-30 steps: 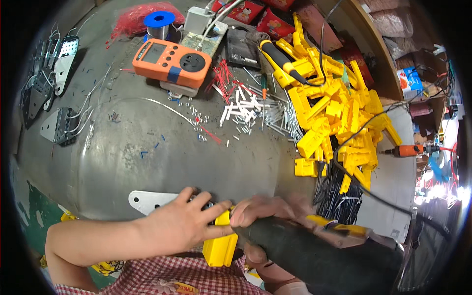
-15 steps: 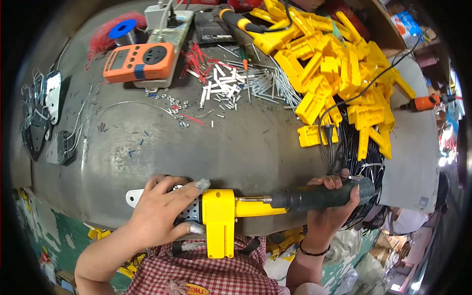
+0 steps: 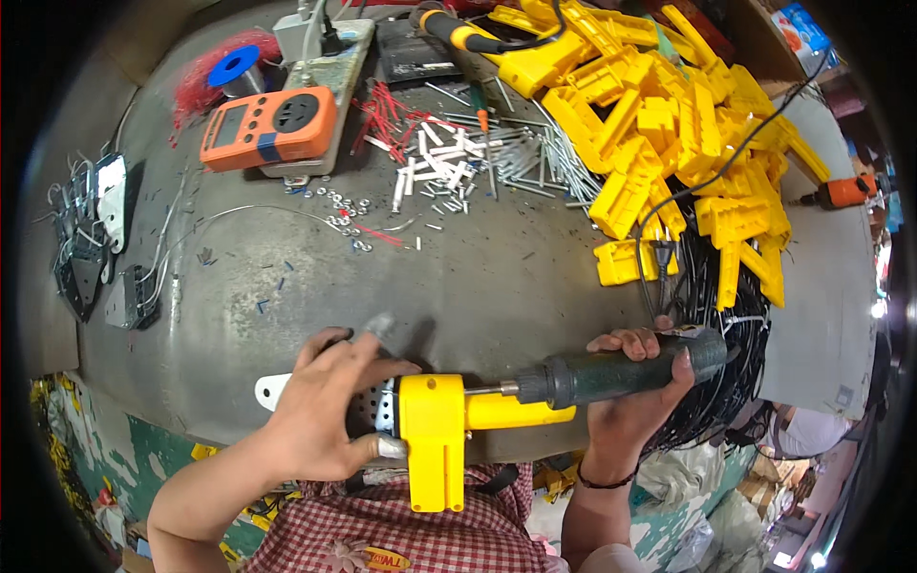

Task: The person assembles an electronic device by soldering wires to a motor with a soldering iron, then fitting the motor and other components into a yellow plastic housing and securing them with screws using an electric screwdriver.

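Note:
My left hand [image 3: 330, 411] is closed around a perforated metal tube [image 3: 384, 409], its thumb and lower fingers on it and its index finger raised. A white metal tab [image 3: 272, 390] sticks out to the left of that hand. On the tube's right end sits a yellow plastic housing [image 3: 435, 439] with a handle [image 3: 521, 413] extending right. My right hand [image 3: 650, 382] grips a dark cylindrical electric screwdriver [image 3: 621, 372] lying almost level. Its thin bit points left and reaches the housing's right side; the tip's exact seating is hidden.
Yellow plastic housings [image 3: 659, 124] are heaped at the far right, beside black cables [image 3: 731, 363]. Long screws [image 3: 535, 158], white sleeves [image 3: 439, 158] and nuts [image 3: 349, 215] lie mid-table. An orange meter [image 3: 267, 129] stands far left; metal parts [image 3: 86, 258] lie at the left edge.
My left index finger has lifted away from the yellow housing. The electric screwdriver remains in my right hand with its bit at the housing. The whole view has shifted slightly.

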Demonstrator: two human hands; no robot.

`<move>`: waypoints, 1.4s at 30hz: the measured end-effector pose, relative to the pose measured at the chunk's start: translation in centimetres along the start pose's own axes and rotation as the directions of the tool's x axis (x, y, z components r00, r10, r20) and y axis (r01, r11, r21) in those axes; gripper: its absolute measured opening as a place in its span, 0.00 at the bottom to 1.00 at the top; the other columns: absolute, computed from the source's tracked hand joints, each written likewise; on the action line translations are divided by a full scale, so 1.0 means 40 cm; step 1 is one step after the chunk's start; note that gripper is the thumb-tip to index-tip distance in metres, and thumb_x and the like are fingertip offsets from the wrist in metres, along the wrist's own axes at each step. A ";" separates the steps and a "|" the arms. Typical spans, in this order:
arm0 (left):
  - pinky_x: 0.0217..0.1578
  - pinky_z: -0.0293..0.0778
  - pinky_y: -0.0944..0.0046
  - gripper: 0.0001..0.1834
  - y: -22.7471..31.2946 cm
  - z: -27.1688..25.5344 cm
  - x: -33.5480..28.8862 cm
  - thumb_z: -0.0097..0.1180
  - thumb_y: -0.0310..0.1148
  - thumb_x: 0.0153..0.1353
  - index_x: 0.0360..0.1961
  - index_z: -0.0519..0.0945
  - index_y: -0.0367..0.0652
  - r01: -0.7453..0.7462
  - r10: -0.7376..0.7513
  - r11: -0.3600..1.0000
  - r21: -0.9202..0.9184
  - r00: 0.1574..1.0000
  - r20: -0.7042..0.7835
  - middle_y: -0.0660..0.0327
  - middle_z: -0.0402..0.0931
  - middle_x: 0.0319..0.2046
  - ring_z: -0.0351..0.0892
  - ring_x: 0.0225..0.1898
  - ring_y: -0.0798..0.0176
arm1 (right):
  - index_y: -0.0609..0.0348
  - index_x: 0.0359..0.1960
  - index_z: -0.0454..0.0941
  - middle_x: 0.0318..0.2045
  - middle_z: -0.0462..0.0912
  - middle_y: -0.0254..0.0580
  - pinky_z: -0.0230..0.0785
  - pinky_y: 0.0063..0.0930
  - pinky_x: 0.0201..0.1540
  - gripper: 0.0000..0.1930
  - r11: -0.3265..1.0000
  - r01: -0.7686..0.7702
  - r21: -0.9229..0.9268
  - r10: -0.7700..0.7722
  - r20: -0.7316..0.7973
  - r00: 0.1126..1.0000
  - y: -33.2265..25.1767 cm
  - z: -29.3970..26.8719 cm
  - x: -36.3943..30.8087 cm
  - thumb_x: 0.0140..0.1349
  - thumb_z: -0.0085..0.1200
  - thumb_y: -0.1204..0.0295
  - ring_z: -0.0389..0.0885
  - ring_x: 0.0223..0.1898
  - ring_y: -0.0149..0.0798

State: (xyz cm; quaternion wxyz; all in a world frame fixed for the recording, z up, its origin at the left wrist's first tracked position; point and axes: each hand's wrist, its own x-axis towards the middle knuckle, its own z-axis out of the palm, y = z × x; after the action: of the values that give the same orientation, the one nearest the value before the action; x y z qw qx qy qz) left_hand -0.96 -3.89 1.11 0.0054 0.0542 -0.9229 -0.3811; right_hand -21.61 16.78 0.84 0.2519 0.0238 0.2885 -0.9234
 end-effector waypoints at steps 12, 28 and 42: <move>0.42 0.70 0.59 0.12 -0.096 -0.061 0.169 0.57 0.21 0.45 0.33 0.72 0.40 0.123 0.041 0.914 0.386 0.919 -0.392 0.55 0.74 0.34 0.73 0.43 0.50 | 0.50 0.50 0.65 0.26 0.69 0.31 0.60 0.34 0.48 0.20 0.999 0.014 0.038 -0.012 -0.040 0.999 -0.002 -0.007 -0.015 0.58 0.50 0.59 0.67 0.33 0.31; 0.59 0.49 0.47 0.12 0.010 0.030 -0.021 0.61 0.27 0.47 0.28 0.68 0.44 0.132 -0.234 0.950 -0.282 0.900 -0.368 0.63 0.79 0.28 0.74 0.39 0.62 | 0.56 0.50 0.64 0.28 0.69 0.34 0.59 0.36 0.50 0.20 0.998 0.020 0.065 -0.018 -0.032 0.999 -0.002 0.010 -0.034 0.60 0.48 0.60 0.68 0.34 0.33; 0.61 0.49 0.40 0.12 0.011 0.048 -0.017 0.57 0.22 0.44 0.27 0.66 0.43 0.013 -0.123 0.970 -0.244 0.889 -0.441 0.54 0.79 0.36 0.76 0.42 0.54 | 0.53 0.45 0.65 0.25 0.67 0.28 0.59 0.33 0.46 0.19 0.991 0.108 0.072 -0.113 0.057 0.992 0.020 0.003 -0.024 0.55 0.52 0.60 0.67 0.31 0.29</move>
State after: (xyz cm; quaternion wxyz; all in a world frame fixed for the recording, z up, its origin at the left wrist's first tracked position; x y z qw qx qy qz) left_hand -0.41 -2.16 0.09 0.2130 0.1731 -0.8421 -0.4642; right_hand -20.39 16.58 0.69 0.2081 -0.0115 0.2495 -0.9457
